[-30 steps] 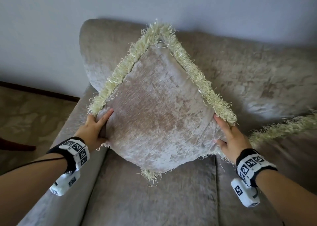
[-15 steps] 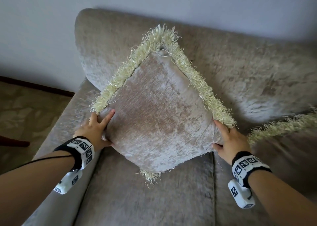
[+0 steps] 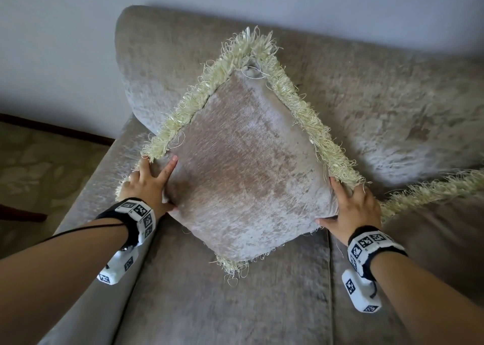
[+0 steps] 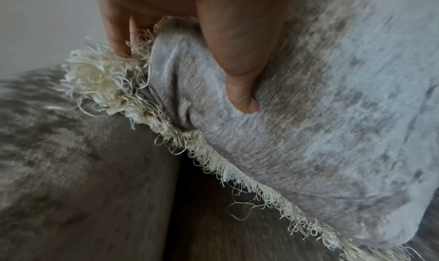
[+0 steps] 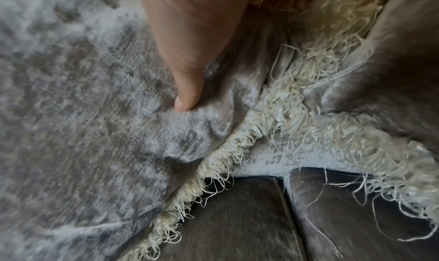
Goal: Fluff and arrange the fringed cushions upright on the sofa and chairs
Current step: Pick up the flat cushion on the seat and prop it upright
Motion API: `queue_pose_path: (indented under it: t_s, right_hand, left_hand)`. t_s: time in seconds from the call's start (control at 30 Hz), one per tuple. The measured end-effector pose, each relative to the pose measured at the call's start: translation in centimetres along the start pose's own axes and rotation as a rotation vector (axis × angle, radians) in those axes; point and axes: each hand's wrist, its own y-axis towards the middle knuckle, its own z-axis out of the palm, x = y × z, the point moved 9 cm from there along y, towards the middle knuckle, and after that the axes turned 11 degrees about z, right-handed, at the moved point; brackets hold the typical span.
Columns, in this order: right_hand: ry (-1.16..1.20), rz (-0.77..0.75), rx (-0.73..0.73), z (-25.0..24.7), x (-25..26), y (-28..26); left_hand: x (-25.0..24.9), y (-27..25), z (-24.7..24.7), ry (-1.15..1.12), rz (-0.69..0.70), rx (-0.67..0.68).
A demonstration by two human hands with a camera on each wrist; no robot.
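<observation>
A grey velvet cushion [image 3: 248, 166] with pale cream fringe stands on one corner on the sofa seat [image 3: 209, 305], leaning toward the sofa back [image 3: 392, 96]. My left hand [image 3: 146, 185] grips its left corner, thumb on the front face and fingers behind in the fringe. In the left wrist view the thumb [image 4: 237, 68] digs into the cushion fabric [image 4: 332, 115]. My right hand [image 3: 353, 208] grips the right corner the same way; its thumb [image 5: 187, 58] presses the cushion face [image 5: 71, 115]. The fingers behind are hidden.
A second fringed cushion [image 3: 432, 190] lies at the right, close behind my right hand, its fringe [image 5: 344, 143] touching the held one. The sofa arm [image 3: 86, 200] runs along the left, with patterned carpet [image 3: 39, 166] beyond. A wall [image 3: 235, 2] stands behind.
My two hands have drawn slightly closer together, squeezing the cushion's side corners inward. The cushion stays balanced on its lower corner in the same spot.
</observation>
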Motion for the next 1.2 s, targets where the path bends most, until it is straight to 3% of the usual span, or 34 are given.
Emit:
queue_pose_path:
  t_s: [0.3,0.53,0.87,1.2]
  right_hand:
    - [0.033,0.04,0.074,-0.8,-0.5,-1.2]
    - [0.038,-0.017,0.063,-6.1,-1.5,-4.2]
    - [0.15,0.01,0.105,-18.4,-3.1,-10.8]
    - [0.263,0.103,-0.003,-30.8,-7.8,-19.4]
  left_hand:
    - [0.1,-1.6,-1.0,-0.022,0.022,0.018]
    - [-0.8,-5.4,-4.8,-0.009,0.035,0.013]
    - [-5.6,-12.1,-18.2,-0.146,0.17,-0.072]
    - [-11.4,-16.6,-31.5,-0.177,0.364,-0.173]
